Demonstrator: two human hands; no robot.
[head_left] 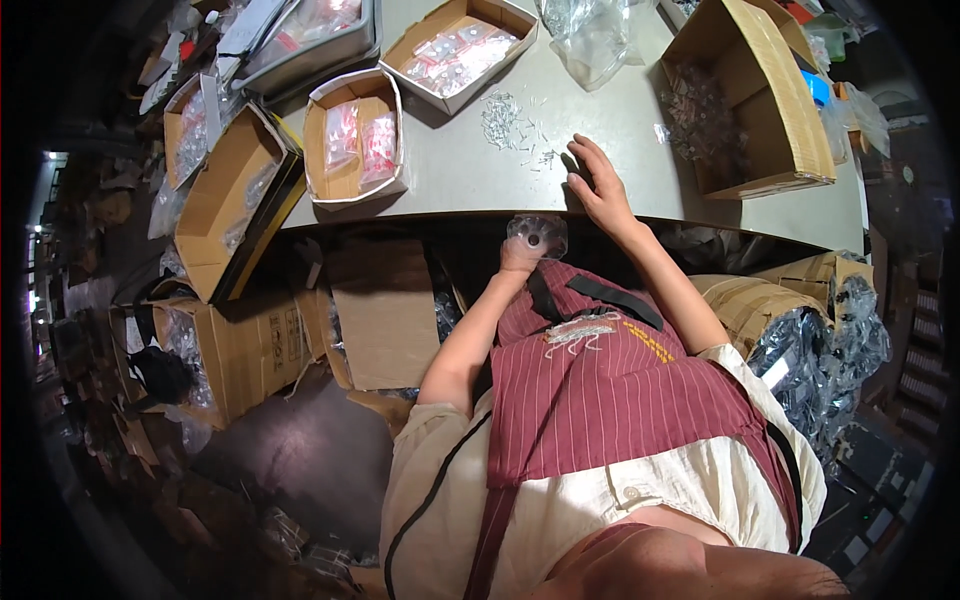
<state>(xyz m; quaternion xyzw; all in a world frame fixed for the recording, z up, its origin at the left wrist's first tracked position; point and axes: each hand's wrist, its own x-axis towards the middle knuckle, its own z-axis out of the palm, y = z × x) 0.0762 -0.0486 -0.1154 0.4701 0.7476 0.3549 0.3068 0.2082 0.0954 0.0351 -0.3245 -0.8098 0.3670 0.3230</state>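
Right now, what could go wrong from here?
The open right hand might scatter the small loose metal pieces lying near it on the table. The clear plastic item in the left hand, by the table's near edge, could fall if the grip loosens.

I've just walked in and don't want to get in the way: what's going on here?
A person at a grey table holds a clear plastic piece in the left hand, just below the table's near edge. The right hand is open, holding nothing visible, its fingers near loose small metal pieces. Two open cartons of packets stand to the left; a larger cardboard box is on the right.
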